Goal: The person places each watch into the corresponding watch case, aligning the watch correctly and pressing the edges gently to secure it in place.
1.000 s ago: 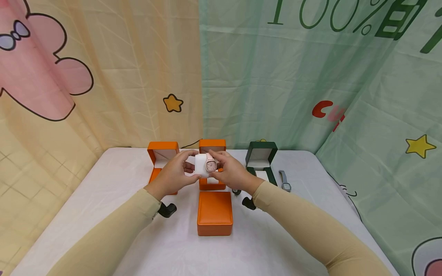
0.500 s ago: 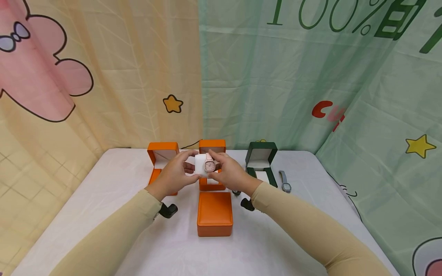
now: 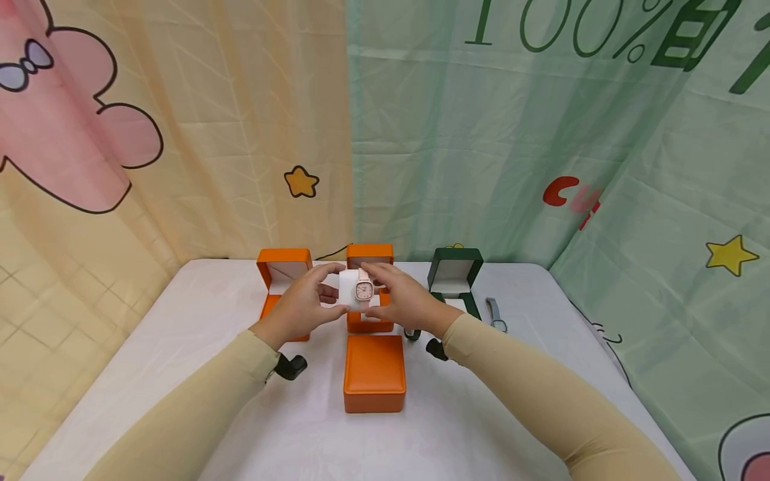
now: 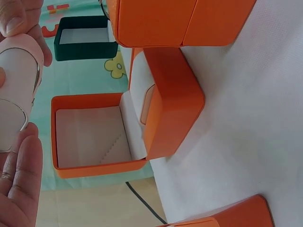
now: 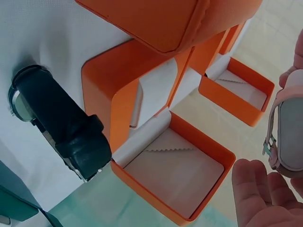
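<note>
My left hand [image 3: 303, 302] pinches the left end of a white watch cushion [image 3: 347, 290] between thumb and fingers. Round the cushion's right part sits a pink wristwatch [image 3: 363, 291], its square-cornered dial toward me. With thumb below and fingers above, my right hand [image 3: 412, 300] pinches the watch and cushion at the right end. The strap's buckle [image 5: 270, 144] shows on the cushion's far side in the right wrist view. Both hands hold the cushion up in front of the middle open orange watch box [image 3: 369, 325], which they partly hide.
A closed orange box [image 3: 375, 374] stands in front. Another open orange box [image 3: 284, 255] is at left, an open green box [image 3: 455, 257] at right. A black wristwatch [image 5: 61, 123] and a grey-blue wristwatch [image 3: 496, 312] lie on the white-covered table [image 3: 301, 427].
The pink watch has shifted slightly left along the cushion and its dial faces me more squarely. My right fingers have straightened a little; the left hand has barely moved.
</note>
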The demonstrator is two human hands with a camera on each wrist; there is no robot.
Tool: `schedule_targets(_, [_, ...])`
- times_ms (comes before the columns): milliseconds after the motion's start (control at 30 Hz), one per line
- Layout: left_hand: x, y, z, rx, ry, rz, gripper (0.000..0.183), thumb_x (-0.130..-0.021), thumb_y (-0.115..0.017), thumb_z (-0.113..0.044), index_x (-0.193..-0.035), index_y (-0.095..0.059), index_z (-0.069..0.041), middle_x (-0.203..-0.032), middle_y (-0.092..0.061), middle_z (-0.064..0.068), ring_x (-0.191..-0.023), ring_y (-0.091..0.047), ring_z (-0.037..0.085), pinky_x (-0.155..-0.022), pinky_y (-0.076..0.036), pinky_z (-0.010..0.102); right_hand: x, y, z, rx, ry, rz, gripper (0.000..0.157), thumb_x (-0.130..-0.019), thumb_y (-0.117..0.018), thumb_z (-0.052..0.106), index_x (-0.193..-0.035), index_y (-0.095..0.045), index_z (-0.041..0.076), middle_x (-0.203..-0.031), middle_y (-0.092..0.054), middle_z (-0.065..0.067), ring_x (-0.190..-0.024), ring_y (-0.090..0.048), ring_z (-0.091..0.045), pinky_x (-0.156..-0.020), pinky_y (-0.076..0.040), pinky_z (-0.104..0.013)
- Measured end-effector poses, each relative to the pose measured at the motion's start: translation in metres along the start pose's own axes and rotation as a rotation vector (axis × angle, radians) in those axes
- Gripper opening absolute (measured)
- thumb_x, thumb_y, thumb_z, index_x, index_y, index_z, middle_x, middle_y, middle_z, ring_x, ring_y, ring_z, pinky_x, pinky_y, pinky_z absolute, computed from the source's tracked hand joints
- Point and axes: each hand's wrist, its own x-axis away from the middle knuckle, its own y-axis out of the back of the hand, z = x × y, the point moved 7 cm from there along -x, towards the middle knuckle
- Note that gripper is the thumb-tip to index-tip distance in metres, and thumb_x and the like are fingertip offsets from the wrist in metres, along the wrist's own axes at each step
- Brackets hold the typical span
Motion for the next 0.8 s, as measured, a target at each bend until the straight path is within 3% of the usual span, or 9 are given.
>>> schedule_targets(167, [-0.0002, -0.0008, -0.0004, -0.001, -0.001, 0.004, 0.080, -0.089, -0.084, -0.010, -0.156, -0.042, -0.004, -0.151, -0.052, 0.016, -0.109, -0.073, 0.028, -0.097, -0.062, 0.043, 0.0002, -0.0004, -0.0002, 0.010, -0.009, 0.003, 0.091, -0.089, -0.086, 0.018, -0.165, -0.035, 0.011, -0.159, -0.047, -0.008, -0.131, -0.060, -0.025, -0.112, -0.053, -0.042])
schedule_targets(800, [0.0000, -0.0019, -0.0010, -0.029, 0.018, 0.012, 0.080, -0.089, -0.085, -0.011, -0.156, -0.043, -0.004, -0.151, -0.053, 0.017, -0.106, -0.075, 0.027, -0.095, -0.063, 0.043, 0.0016, -0.0029, -0.0017, 0.028, -0.014, 0.012, 0.090, -0.091, -0.085, 0.020, -0.165, -0.034, 0.012, -0.161, -0.045, -0.007, -0.126, -0.061, -0.023, -0.108, -0.056, -0.039])
